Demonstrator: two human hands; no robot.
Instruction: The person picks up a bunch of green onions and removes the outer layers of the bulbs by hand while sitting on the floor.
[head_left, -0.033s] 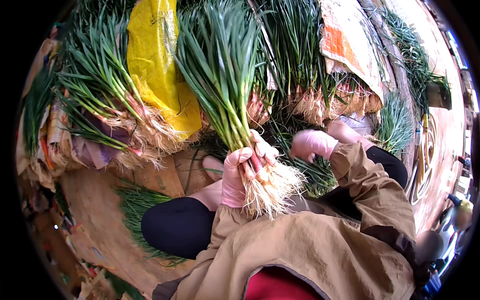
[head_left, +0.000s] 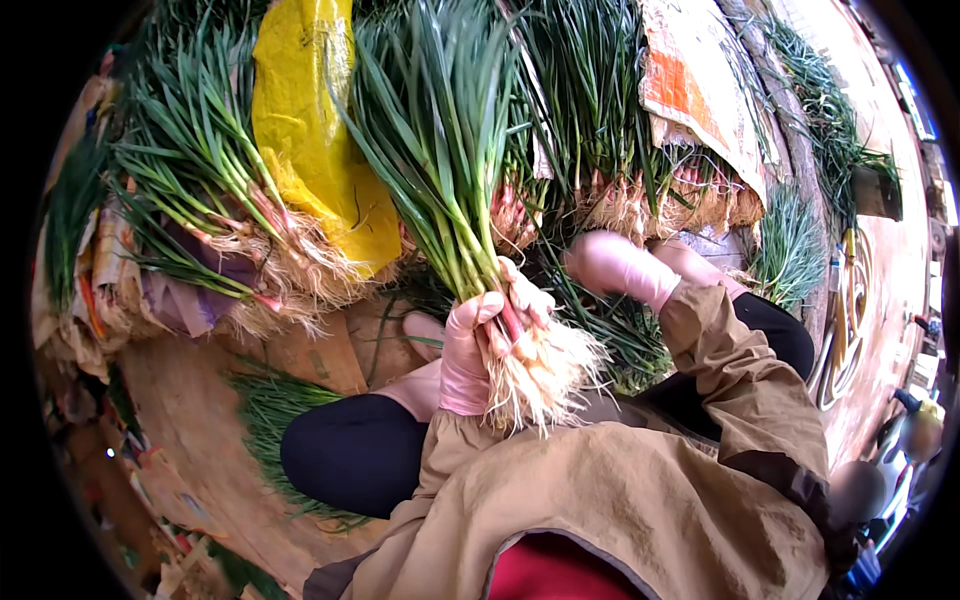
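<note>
My left hand [head_left: 466, 355], in a pink glove, is wrapped round the lower stems of a bunch of green garlic [head_left: 447, 190]. Its long flat leaves point away from me, and its pale roots hang on the near side, over my lap. To the right of the bunch and apart from it is my gloved right hand [head_left: 618, 268], above loose green leaves [head_left: 625, 340] between my legs. Motion smears its fingers, so whether they hold anything does not show.
More rooted garlic plants [head_left: 285, 235] lie at the left beside a yellow woven sack [head_left: 320, 140]. Stacked bunches [head_left: 590, 90] stand at the back, partly under a white and orange sack [head_left: 690, 80]. Cut leaves [head_left: 270, 430] lie by my left knee; a coiled hose [head_left: 850, 320] is at the right.
My right hand has moved a little away from me and to the left. The left hand and its bunch have stayed almost in place.
</note>
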